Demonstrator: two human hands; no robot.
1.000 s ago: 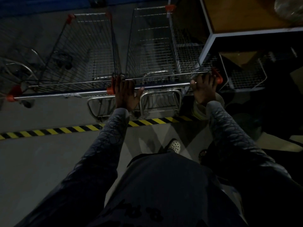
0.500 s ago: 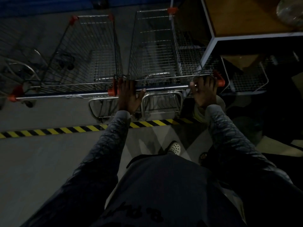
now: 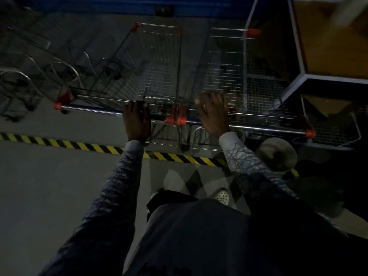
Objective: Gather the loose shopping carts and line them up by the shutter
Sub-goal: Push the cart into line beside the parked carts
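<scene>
dim and blurred. more carts (image 3: 23, 80) at far left are a dark tangle, cut off by the edge. only a blue strip of shutter (image 3: 119, 5) shows. the print (image 3: 151, 268) at the bottom is cut off, unreadable. the left hand (image 3: 137, 120) grips the left cart (image 3: 151, 62) handle. the right hand (image 3: 213, 114) lies over the right cart (image 3: 223, 62) handle, curled or not cannot be told. both carts stand side by side, noses near the shutter
</scene>
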